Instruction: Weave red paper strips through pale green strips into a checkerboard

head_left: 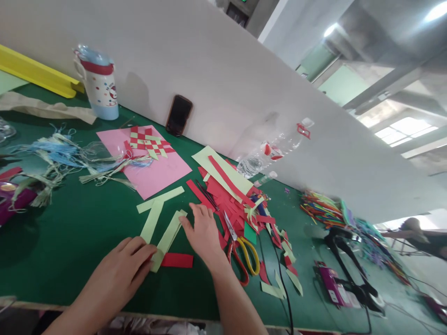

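My left hand lies on the green table, its fingertips pressing the lower end of a bundle of pale green paper strips. A short red strip lies just to its right. My right hand rests flat with fingers spread, thumb touching the upper end of the same green strips and fingers reaching onto a pile of red paper strips. Two more pale green strips lie crossed above the left hand. Red and yellow handled scissors lie right beside my right wrist.
A pink sheet carries a red and green woven paper square. Behind stand a lidded cup, a phone leaning on the wall and a lying plastic bottle. Raffia bundles lie left, a glue gun right.
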Action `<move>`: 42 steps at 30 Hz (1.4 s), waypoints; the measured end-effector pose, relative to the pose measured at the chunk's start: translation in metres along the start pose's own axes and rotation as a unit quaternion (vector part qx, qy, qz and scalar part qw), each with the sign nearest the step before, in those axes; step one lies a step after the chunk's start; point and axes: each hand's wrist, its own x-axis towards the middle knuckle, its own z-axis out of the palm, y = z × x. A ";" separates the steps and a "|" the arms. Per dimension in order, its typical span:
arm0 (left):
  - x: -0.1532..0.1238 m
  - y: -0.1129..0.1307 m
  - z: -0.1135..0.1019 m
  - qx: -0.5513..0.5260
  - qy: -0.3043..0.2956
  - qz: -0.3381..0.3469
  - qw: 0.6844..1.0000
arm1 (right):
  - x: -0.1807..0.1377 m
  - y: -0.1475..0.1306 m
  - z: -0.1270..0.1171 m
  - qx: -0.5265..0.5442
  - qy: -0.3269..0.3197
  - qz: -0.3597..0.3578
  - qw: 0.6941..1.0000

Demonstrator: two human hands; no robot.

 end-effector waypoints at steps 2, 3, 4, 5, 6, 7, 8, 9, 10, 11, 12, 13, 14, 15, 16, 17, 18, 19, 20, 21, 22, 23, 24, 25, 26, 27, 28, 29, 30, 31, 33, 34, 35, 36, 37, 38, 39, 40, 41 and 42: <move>0.001 0.000 0.000 0.001 0.002 0.000 1.000 | 0.011 -0.003 0.002 -0.010 -0.018 0.007 1.000; 0.001 0.000 0.000 0.001 0.003 0.000 1.000 | 0.014 -0.005 0.003 -0.009 -0.020 0.009 1.000; 0.002 0.000 0.000 0.002 0.005 0.002 1.000 | 0.015 -0.006 0.004 -0.005 -0.019 0.010 1.000; 0.002 0.000 -0.001 0.003 0.007 0.002 1.000 | 0.016 -0.008 0.006 0.002 -0.017 0.011 1.000; 0.002 0.000 -0.001 0.003 0.009 0.003 1.000 | 0.015 -0.009 0.007 0.010 -0.014 0.009 1.000; 0.002 0.000 -0.001 0.002 0.010 0.003 1.000 | 0.014 -0.010 0.008 0.021 -0.008 0.005 1.000; 0.002 0.000 0.000 0.001 0.013 0.001 1.000 | 0.013 -0.010 0.010 0.037 0.000 -0.002 0.999; 0.002 -0.001 0.000 -0.002 0.017 -0.001 1.000 | 0.011 -0.009 0.011 0.058 0.009 -0.012 0.998; 0.001 -0.001 0.001 -0.005 0.026 -0.006 1.000 | 0.010 -0.008 0.012 0.080 0.016 -0.025 0.996; 0.001 -0.002 0.001 -0.010 0.036 -0.011 0.999 | 0.008 -0.008 0.014 0.099 0.022 -0.037 0.994; 0.000 -0.003 0.001 -0.016 0.046 -0.017 0.999 | 0.007 -0.007 0.014 0.119 0.024 -0.048 0.991; 0.000 -0.003 0.000 -0.025 0.052 -0.024 0.998 | 0.006 -0.006 0.015 0.142 0.025 -0.053 0.988; 0.000 -0.003 -0.002 -0.037 0.052 -0.032 0.997 | 0.004 -0.005 0.015 0.171 0.025 -0.052 0.984; 0.001 -0.003 -0.005 -0.049 0.045 -0.042 0.997 | 0.003 -0.004 0.015 0.208 0.023 -0.044 0.977; 0.002 -0.002 -0.010 -0.060 0.036 -0.053 0.996 | 0.002 -0.004 0.015 0.254 0.022 -0.033 0.966; 0.005 -0.001 -0.015 -0.069 0.026 -0.065 0.995 | 0.001 -0.004 0.015 0.302 0.018 -0.023 0.953; 0.008 0.001 -0.020 -0.074 0.021 -0.079 0.994 | 0.001 -0.004 0.015 0.346 0.012 -0.016 0.938; 0.013 0.003 -0.025 -0.078 0.020 -0.092 0.992 | 0.000 -0.004 0.015 0.380 0.006 -0.015 0.925; 0.018 0.006 -0.029 -0.081 0.022 -0.103 0.991 | -0.001 -0.004 0.014 0.407 -0.001 -0.020 0.913; 0.024 0.009 -0.031 -0.088 0.026 -0.114 0.989 | -0.002 -0.005 0.014 0.427 -0.006 -0.029 0.904; 0.030 0.011 -0.032 -0.102 0.023 -0.119 0.987 | -0.003 -0.006 0.013 0.443 -0.009 -0.039 0.896; 0.036 0.013 -0.032 -0.124 0.013 -0.128 0.984 | -0.004 -0.007 0.013 0.455 -0.012 -0.048 0.889; 0.042 0.015 -0.031 -0.152 0.001 -0.135 0.979 | -0.006 -0.008 0.012 0.464 -0.014 -0.054 0.884; 0.047 0.016 -0.029 -0.182 -0.010 -0.140 0.973 | -0.007 -0.008 0.012 0.470 -0.016 -0.058 0.880; 0.052 0.017 -0.027 -0.207 -0.017 -0.142 0.968 | -0.007 -0.009 0.011 0.475 -0.018 -0.060 0.878; 0.055 0.018 -0.025 -0.222 -0.023 -0.139 0.965 | -0.008 -0.009 0.010 0.479 -0.017 -0.060 0.876; 0.058 0.019 -0.023 -0.229 -0.027 -0.134 0.964 | -0.008 -0.008 0.010 0.480 -0.016 -0.061 0.875; 0.061 0.020 -0.023 -0.229 -0.030 -0.129 0.964 | -0.009 -0.008 0.010 0.480 -0.012 -0.060 0.875; 0.062 0.021 -0.023 -0.224 -0.033 -0.123 0.966 | -0.008 -0.007 0.009 0.480 -0.007 -0.060 0.875; 0.063 0.023 -0.024 -0.217 -0.035 -0.121 0.968 | -0.008 -0.007 0.009 0.481 -0.002 -0.058 0.875; 0.065 0.025 -0.026 -0.199 -0.034 -0.122 0.972 | -0.008 -0.006 0.009 0.481 0.003 -0.053 0.875; 0.066 0.026 -0.026 -0.189 -0.032 -0.124 0.974 | -0.008 -0.006 0.009 0.479 0.004 -0.051 0.876; 0.066 0.026 -0.027 -0.180 -0.030 -0.127 0.975 | -0.008 -0.006 0.010 0.478 0.005 -0.050 0.877; 0.065 0.025 -0.027 -0.172 -0.027 -0.129 0.976 | -0.008 -0.005 0.010 0.476 0.004 -0.049 0.878; 0.064 0.024 -0.028 -0.167 -0.024 -0.131 0.977 | -0.008 -0.005 0.011 0.473 0.004 -0.049 0.880; 0.062 0.022 -0.028 -0.161 -0.020 -0.133 0.978 | -0.008 -0.005 0.011 0.471 0.004 -0.050 0.881; 0.059 0.019 -0.028 -0.150 -0.013 -0.135 0.979 | -0.008 -0.004 0.012 0.468 0.005 -0.051 0.882; 0.055 0.016 -0.028 -0.135 -0.005 -0.135 0.982 | -0.008 -0.003 0.013 0.464 0.006 -0.050 0.885; 0.050 0.012 -0.029 -0.113 0.004 -0.134 0.984 | -0.007 -0.003 0.013 0.459 0.008 -0.048 0.887; 0.044 0.009 -0.029 -0.086 0.013 -0.129 0.988 | -0.007 -0.002 0.013 0.455 0.008 -0.044 0.889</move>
